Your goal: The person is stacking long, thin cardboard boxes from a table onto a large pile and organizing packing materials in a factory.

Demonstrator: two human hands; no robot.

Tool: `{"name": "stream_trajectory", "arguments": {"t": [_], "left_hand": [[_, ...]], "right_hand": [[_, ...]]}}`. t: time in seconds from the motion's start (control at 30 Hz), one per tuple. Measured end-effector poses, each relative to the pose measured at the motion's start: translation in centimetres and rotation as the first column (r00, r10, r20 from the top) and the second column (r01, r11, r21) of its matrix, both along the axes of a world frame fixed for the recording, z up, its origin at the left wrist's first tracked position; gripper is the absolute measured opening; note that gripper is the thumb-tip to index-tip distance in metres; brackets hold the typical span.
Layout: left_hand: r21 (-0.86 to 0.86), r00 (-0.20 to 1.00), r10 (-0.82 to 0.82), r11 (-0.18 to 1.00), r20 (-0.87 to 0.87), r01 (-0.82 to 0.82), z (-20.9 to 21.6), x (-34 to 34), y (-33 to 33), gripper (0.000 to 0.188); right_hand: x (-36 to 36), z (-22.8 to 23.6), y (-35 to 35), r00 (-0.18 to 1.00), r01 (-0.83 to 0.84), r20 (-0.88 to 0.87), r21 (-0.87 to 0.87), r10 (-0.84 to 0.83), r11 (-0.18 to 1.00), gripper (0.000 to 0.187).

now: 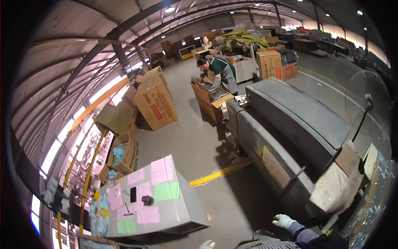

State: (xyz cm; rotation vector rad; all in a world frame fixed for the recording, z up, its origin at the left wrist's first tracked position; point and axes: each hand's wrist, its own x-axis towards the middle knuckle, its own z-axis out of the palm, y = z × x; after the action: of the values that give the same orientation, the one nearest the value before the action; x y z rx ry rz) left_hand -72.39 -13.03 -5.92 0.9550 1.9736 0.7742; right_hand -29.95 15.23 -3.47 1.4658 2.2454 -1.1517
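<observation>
My right hand [283,221], in a pale striped work glove, reaches in from the lower edge, in front of a long grey machine [265,141]. Its fingers are stretched out and it holds nothing that I can see. Of my left hand [207,245], only a bit of pale glove shows at the bottom edge, so its fingers are mostly hidden. Nearest to it stands a grey table [192,207] with pink sheets [161,170] and green sheets [167,191] on top. A black phone [133,194], a dark cup [147,201] and a pen [127,208] lie or stand there too.
Farther ahead a person [222,72] bends over an open carton [203,101]. Tall cartons [155,103] stand at left, one open box [126,153] holding blue items. A yellow line [219,174] crosses the floor. A fan [367,99] and a ragged pale cloth [336,189] are at right.
</observation>
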Motion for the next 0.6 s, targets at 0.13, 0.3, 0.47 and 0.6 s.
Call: {"name": "stream_trajectory", "arguments": {"t": [0.13,0.3,0.47,0.6], "left_hand": [[0.052,0.986,-0.156,0.987,0.054,0.153,1.8,-1.6,12.2,0.040],[0.036,0.880,-0.432,0.894,-0.197,0.447,3.6,-6.8,25.5,0.043],[0.008,0.804,-0.507,0.845,-0.311,0.535,9.3,-15.3,34.8,0.043],[0.171,0.836,-0.266,0.907,-0.479,0.386,13.1,-22.1,39.5,0.028]], "right_hand": [[-3.9,0.6,6.1,0.999,0.005,0.054,-0.065,-0.002,0.998,0.051],[-8.6,-1.6,15.2,0.987,-0.032,0.153,-0.064,0.042,0.997,0.053],[-20.2,1.9,28.6,0.982,-0.099,0.154,-0.057,0.107,0.993,0.051],[-34.4,3.2,41.8,0.945,-0.325,0.037,0.212,0.325,0.922,0.048]]}}
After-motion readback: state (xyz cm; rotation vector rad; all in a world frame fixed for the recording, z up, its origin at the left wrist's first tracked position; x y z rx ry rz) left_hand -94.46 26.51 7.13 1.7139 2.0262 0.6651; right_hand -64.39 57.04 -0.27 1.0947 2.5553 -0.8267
